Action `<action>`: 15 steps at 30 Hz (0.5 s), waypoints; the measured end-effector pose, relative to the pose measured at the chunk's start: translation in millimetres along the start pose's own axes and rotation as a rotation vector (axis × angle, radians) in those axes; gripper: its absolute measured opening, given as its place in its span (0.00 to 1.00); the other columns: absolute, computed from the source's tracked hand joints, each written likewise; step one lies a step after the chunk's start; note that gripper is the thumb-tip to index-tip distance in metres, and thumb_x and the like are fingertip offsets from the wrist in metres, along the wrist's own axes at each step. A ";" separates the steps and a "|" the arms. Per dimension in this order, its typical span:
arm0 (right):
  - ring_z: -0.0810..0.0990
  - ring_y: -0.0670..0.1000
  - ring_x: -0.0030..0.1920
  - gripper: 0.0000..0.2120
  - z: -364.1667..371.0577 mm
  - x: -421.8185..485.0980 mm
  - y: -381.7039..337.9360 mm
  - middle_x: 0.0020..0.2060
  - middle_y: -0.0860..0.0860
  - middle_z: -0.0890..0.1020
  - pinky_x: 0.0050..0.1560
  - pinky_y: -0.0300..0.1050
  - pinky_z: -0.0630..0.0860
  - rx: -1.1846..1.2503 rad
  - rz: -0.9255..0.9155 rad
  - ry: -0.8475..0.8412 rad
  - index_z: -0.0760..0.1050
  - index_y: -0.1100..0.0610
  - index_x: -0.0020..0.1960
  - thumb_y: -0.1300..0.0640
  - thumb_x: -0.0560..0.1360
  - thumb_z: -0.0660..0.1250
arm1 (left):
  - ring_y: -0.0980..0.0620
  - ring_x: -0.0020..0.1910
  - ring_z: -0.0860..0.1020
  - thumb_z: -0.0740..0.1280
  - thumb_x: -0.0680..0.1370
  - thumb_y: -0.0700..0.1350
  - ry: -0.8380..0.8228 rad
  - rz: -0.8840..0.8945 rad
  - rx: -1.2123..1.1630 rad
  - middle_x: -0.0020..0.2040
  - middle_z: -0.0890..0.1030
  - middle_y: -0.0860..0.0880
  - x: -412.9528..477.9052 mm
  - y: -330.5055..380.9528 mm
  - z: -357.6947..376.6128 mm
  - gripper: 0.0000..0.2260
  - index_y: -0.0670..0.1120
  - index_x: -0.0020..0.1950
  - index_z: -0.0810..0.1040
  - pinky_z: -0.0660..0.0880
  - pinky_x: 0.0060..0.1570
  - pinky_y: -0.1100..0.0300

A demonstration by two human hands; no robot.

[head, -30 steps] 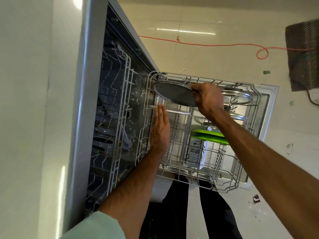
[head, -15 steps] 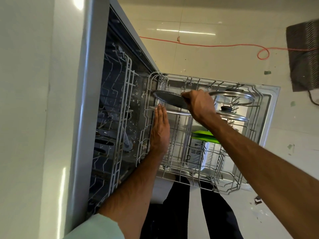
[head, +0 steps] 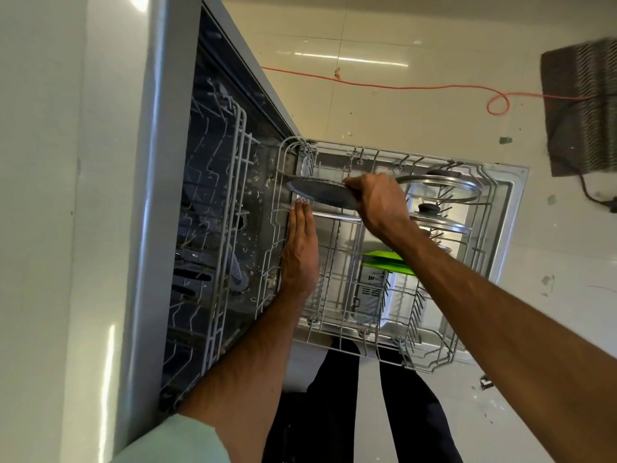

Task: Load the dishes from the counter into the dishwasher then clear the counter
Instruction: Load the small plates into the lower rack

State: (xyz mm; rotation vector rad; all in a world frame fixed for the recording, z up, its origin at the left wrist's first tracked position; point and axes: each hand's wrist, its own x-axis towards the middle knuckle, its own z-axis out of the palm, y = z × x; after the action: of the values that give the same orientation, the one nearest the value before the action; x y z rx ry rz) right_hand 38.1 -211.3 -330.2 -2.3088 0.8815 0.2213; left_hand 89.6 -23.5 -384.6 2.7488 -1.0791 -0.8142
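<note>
The dishwasher's lower rack [head: 430,362] is pulled out over the open door. My right hand [head: 377,202] grips a dark grey plate [head: 320,193] by its edge, held nearly on edge at the rack's far left corner. My left hand [head: 300,248] lies flat with fingers straight against the rack's left side, just below the plate. Two glass pot lids [head: 444,192] stand in the rack's far right part. A green plate [head: 389,262] stands in the middle, partly hidden by my right forearm. A thin plate edge [head: 337,216] shows under the dark plate.
The upper rack [head: 230,195] sits inside the dishwasher tub at left. The white cabinet front [head: 66,228] fills the left side. An orange cord [head: 434,86] and a dark mat [head: 581,105] lie on the tiled floor beyond. My legs stand by the rack's near edge.
My right hand has lowered the dark plate further into the rack's far left corner and tilted it more on edge. My left hand has stayed in place.
</note>
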 end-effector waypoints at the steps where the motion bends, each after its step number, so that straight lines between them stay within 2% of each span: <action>1: 0.85 0.59 0.39 0.09 2.6 0.6 0.7 0.43 0.57 0.86 0.43 0.58 0.83 -0.019 -0.001 -0.012 0.83 0.54 0.57 0.59 0.82 0.64 | 0.46 0.82 0.43 0.61 0.74 0.26 0.000 -0.004 0.008 0.83 0.40 0.45 0.8 -0.2 0.1 0.44 0.44 0.83 0.41 0.76 0.66 0.54; 8: 0.84 0.57 0.53 0.18 21.2 15.2 -8.3 0.58 0.58 0.84 0.57 0.53 0.82 0.019 0.024 -0.100 0.75 0.55 0.70 0.60 0.80 0.68 | 0.45 0.82 0.43 0.64 0.74 0.26 0.021 -0.002 0.025 0.83 0.41 0.45 -0.8 -1.3 -0.1 0.45 0.44 0.83 0.42 0.70 0.71 0.54; 10: 0.83 0.57 0.56 0.20 24.4 15.8 -8.7 0.60 0.59 0.82 0.58 0.54 0.82 0.078 0.038 -0.085 0.74 0.56 0.71 0.61 0.80 0.68 | 0.45 0.82 0.44 0.64 0.74 0.26 0.028 0.006 0.028 0.83 0.42 0.44 0.2 -0.7 -2.2 0.44 0.43 0.83 0.42 0.65 0.71 0.58; 12: 0.83 0.58 0.56 0.19 27.0 10.7 -6.2 0.60 0.59 0.82 0.57 0.51 0.80 0.103 0.021 -0.072 0.73 0.57 0.70 0.61 0.80 0.68 | 0.45 0.82 0.45 0.64 0.75 0.26 0.033 0.006 0.042 0.83 0.43 0.44 2.8 0.7 -3.2 0.43 0.42 0.83 0.42 0.58 0.69 0.63; 14: 0.80 0.58 0.59 0.20 28.7 0.5 -0.1 0.63 0.60 0.79 0.58 0.49 0.77 0.121 -0.017 -0.069 0.70 0.58 0.71 0.62 0.80 0.66 | 0.44 0.82 0.44 0.64 0.75 0.27 0.034 -0.005 0.053 0.83 0.43 0.43 5.3 1.3 -2.4 0.43 0.42 0.83 0.42 0.53 0.70 0.62; 15: 0.78 0.59 0.62 0.23 30.5 -4.8 4.7 0.66 0.61 0.76 0.61 0.51 0.76 0.117 -0.042 -0.071 0.67 0.60 0.74 0.63 0.80 0.64 | 0.44 0.82 0.44 0.65 0.75 0.27 0.031 -0.012 0.057 0.83 0.42 0.43 6.0 1.2 -1.7 0.43 0.42 0.83 0.42 0.51 0.71 0.61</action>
State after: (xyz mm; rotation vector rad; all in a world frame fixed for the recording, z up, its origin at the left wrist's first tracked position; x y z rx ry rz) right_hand 33.6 -192.2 -354.5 -2.1951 0.7894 0.2264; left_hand 93.4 -28.5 -385.6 2.8075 -1.0981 -0.7507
